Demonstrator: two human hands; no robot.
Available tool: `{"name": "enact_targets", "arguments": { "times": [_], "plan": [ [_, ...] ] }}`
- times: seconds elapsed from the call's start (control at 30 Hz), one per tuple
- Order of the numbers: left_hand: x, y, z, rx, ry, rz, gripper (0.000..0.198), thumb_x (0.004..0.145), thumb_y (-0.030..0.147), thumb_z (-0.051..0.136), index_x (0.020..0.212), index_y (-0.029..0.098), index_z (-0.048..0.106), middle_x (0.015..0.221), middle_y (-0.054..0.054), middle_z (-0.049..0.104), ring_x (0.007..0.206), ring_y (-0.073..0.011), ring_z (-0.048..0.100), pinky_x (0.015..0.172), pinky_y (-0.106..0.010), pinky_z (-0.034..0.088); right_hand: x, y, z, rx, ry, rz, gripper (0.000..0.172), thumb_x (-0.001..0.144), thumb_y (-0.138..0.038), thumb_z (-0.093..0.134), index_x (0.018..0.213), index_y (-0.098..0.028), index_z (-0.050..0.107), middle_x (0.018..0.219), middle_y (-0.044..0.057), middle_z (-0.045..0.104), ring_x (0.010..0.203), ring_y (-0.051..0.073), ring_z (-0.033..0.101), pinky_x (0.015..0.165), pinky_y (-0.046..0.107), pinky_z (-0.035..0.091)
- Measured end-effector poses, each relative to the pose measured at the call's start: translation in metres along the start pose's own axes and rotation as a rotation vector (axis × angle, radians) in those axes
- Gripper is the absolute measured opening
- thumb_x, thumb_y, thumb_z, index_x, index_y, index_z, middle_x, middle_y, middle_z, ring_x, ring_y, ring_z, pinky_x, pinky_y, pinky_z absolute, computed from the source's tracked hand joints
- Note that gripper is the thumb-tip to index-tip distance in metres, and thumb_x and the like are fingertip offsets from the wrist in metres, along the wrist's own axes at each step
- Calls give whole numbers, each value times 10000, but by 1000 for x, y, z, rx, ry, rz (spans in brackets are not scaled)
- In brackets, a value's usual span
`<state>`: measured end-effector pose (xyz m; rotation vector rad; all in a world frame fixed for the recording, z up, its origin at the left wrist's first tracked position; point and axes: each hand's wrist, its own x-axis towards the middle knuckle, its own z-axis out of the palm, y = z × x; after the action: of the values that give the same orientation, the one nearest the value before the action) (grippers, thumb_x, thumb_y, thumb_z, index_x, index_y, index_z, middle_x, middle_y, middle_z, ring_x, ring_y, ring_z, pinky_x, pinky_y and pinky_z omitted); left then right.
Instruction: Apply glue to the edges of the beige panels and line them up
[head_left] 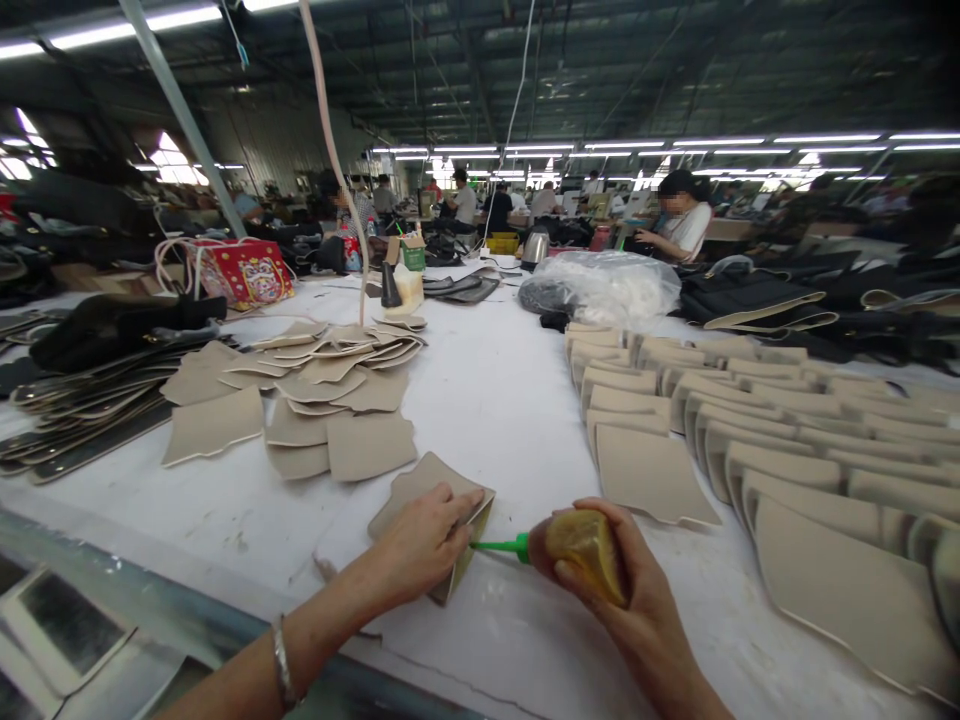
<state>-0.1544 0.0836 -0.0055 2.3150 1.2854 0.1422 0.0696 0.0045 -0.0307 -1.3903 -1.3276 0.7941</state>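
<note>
My right hand (pixel 637 590) is wrapped round a squeeze bottle (pixel 581 550), which lies tilted on its side with amber liquid showing inside. Its thin green nozzle points left, its tip at the edge of a beige leather-like piece (pixel 405 480). My left hand (pixel 427 535) grips and presses that piece on the table, fingers near its right corner. Along this edge a darker, yellowish underside or strip shows beside my fingers. A heap of similar beige pieces (pixel 371 445) lies just beyond my left hand. Overlapping rows of beige pieces (pixel 652 470) spread out to the right.
The white-covered table (pixel 480 390) has its front edge close to me. Dark flat pieces (pixel 97 400) are stacked at the left, near a red patterned bag (pixel 240 275). A clear plastic bag (pixel 615 280) and a kettle (pixel 535 248) stand farther back. A person (pixel 686 225) sits beyond.
</note>
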Motion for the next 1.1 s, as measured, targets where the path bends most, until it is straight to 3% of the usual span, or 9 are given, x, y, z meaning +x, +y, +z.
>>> {"name": "enact_targets", "arguments": {
  "times": [0.1, 0.23, 0.33, 0.43, 0.63, 0.83, 1.0, 1.1],
  "plan": [
    [1, -1, 1, 5, -2, -1, 447, 911, 298, 326, 1339, 319, 453, 941, -37, 548, 876, -202, 590, 813, -309, 419, 4, 3, -4, -22, -16, -21, 500, 761, -433, 685, 1166, -266, 442, 1082, 46, 591, 957, 249, 587, 851, 345, 462],
    [2, -2, 1, -9, 0, 3, 457, 907, 289, 327, 1347, 310, 446, 947, -36, 545, 891, -198, 588, 826, -302, 416, 4, 2, -2, 35, -171, -22, 480, 784, -432, 667, 1168, -277, 424, 1068, 29, 593, 941, 237, 591, 842, 338, 467],
    [2, -1, 0, -10, -8, 6, 459, 906, 283, 318, 1345, 313, 448, 946, -35, 544, 887, -195, 587, 822, -298, 417, 12, 3, -4, -32, -69, -42, 475, 781, -440, 671, 1163, -278, 440, 1029, 18, 587, 882, 226, 590, 792, 325, 471],
    [3, 1, -1, -9, -9, 7, 455, 903, 269, 312, 1329, 315, 465, 924, -32, 541, 879, -191, 586, 816, -290, 417, 22, 5, -8, -89, 53, -89, 484, 770, -435, 686, 1163, -276, 453, 1075, 28, 575, 929, 238, 576, 836, 344, 452],
    [5, -1, 0, -6, -9, 12, 462, 894, 256, 313, 1326, 302, 472, 915, -34, 537, 874, -187, 584, 805, -284, 417, 20, 2, -8, -58, -60, -123, 471, 787, -392, 686, 1173, -280, 441, 1096, 38, 585, 956, 236, 584, 841, 340, 464],
    [5, -1, 1, -7, -18, -1, 461, 887, 244, 321, 1317, 307, 477, 910, -29, 537, 877, -179, 586, 810, -273, 413, 25, 4, -8, -126, 74, -165, 452, 791, -409, 677, 1162, -275, 455, 1119, 46, 572, 978, 246, 566, 868, 366, 440],
    [6, -1, 2, -18, -11, 9, 446, 886, 236, 325, 1287, 321, 500, 892, -22, 531, 867, -177, 587, 810, -272, 411, 22, 6, -7, -125, 13, -207, 461, 796, -378, 682, 1182, -288, 445, 1147, 42, 569, 1016, 238, 556, 898, 355, 427],
    [7, 0, 1, -9, -7, 7, 440, 885, 231, 320, 1273, 309, 513, 877, -23, 528, 852, -177, 583, 794, -272, 413, 21, 5, -6, -133, 57, -216, 448, 799, -380, 679, 1173, -285, 450, 1136, 46, 568, 999, 241, 556, 881, 363, 431]
  ]
}}
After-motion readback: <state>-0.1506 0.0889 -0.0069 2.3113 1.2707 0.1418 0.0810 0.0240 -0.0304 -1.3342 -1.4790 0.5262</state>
